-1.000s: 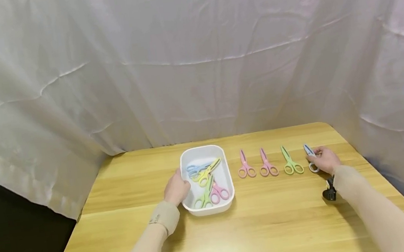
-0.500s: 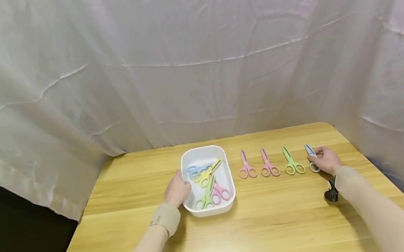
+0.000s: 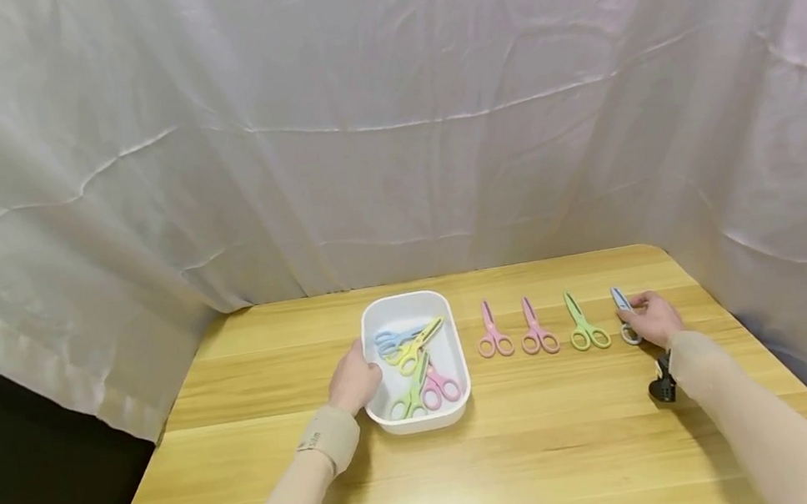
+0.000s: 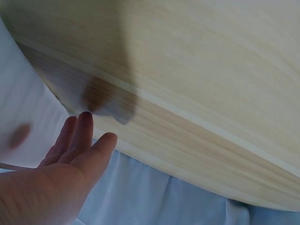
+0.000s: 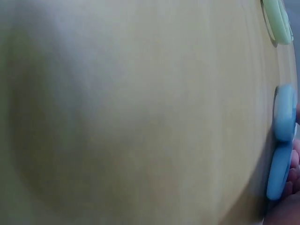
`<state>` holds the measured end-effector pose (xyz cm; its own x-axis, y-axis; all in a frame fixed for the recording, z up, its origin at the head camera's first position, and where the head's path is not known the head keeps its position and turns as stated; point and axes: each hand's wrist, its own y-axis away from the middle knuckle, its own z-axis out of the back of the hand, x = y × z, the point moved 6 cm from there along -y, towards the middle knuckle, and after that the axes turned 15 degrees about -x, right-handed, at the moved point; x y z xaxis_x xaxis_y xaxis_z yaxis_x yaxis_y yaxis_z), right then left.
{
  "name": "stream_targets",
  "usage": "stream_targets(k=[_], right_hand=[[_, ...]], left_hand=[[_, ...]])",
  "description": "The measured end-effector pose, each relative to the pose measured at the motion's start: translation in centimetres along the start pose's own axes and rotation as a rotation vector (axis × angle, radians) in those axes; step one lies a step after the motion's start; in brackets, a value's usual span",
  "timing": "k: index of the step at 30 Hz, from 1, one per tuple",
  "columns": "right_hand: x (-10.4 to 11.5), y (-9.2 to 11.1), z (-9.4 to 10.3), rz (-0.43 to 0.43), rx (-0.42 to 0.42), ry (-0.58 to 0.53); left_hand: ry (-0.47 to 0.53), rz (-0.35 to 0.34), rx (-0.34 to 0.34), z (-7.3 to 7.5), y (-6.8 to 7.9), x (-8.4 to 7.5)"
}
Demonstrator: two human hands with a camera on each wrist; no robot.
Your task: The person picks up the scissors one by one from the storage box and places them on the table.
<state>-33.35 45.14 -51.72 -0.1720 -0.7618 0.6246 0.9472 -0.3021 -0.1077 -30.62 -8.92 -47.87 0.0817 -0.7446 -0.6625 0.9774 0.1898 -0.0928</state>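
Observation:
In the head view my left hand holds the left side of a white plastic tub, its thumb over the rim and its fingers along the outer wall. Those fingers show beside the white wall in the left wrist view. At the right, my right hand pinches a pair of blue scissors on the table, blades pointing away. Their blue handle loops show at the right edge of the right wrist view, with the fingertips partly cut off.
Inside the tub lie blue, yellow, green and pink scissors. Left of the blue pair, two pink scissors and a green pair stand in a row on the wooden table. Grey curtains hang behind.
The blue scissors under my right hand have shifted very slightly right. My left hand and the tub keep their places.

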Motion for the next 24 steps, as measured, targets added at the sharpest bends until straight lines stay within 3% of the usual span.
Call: stream_targets(k=[10, 19, 24], right_hand=[[0.2, 0.1, 0.9, -0.004, 0.046, -0.068], [0.0, 1.8, 1.2, 0.068, 0.158, -0.101], [-0.2, 2.0, 1.0, 0.084, 0.156, -0.115]], left_hand=[[-0.013, -0.003, 0.006, 0.1, 0.1, -0.4], [-0.017, -0.002, 0.006, 0.1, 0.1, -0.2], [-0.019, -0.001, 0.000, 0.2, 0.1, 0.0]])
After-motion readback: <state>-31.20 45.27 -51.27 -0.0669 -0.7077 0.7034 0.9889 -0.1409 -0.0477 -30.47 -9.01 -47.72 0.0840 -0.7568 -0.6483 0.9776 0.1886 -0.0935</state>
